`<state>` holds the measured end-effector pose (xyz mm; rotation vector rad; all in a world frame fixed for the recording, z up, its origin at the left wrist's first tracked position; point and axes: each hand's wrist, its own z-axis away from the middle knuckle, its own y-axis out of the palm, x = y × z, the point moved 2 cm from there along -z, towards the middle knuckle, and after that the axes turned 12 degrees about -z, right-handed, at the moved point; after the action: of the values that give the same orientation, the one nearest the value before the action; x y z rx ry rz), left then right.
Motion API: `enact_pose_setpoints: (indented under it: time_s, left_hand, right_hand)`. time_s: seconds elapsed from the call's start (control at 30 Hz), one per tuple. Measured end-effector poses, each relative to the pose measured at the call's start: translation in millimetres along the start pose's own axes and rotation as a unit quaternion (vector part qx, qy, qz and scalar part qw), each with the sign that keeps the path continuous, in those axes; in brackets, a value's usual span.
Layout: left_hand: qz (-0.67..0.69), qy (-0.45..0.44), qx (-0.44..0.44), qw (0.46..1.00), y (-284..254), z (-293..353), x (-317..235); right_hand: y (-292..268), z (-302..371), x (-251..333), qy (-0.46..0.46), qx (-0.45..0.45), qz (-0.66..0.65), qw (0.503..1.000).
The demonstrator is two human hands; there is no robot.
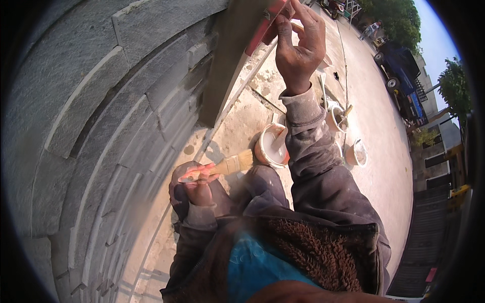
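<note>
My left hand [199, 189] is closed around the handle of a paintbrush [225, 165] near my knee. The brush has a pale wooden handle with a red end, and its light bristles point right. Up at the top, my right hand [302, 50] pinches a dark red strip-like piece [261, 34] between thumb and fingers. That piece lies along the edge of a smooth grey-brown post or panel [222, 65]; whether it is fixed there I cannot tell. Beyond my knees stands a white-smeared bucket [273, 146], partly hidden by my right sleeve.
Rough grey stone cladding [101, 111] rises in stepped courses at the left. Right of my sleeve stand a white pail [335, 120] with a handled tool in it and a smaller pot [356, 153]. A dark blue truck [401, 83] and a distant person [371, 29] are farther off.
</note>
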<state>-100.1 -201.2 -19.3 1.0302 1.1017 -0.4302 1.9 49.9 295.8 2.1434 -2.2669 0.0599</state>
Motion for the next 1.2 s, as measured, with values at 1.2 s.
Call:
enact_pose_setpoints:
  time_s: [1.2]
  left_hand:
    - [0.095, 0.055, 0.006, 0.994, 5.6, -0.3, -11.3]
  right_hand:
    - [-18.4, 131.6, -39.3, 0.163, 0.015, -0.016, 0.986]
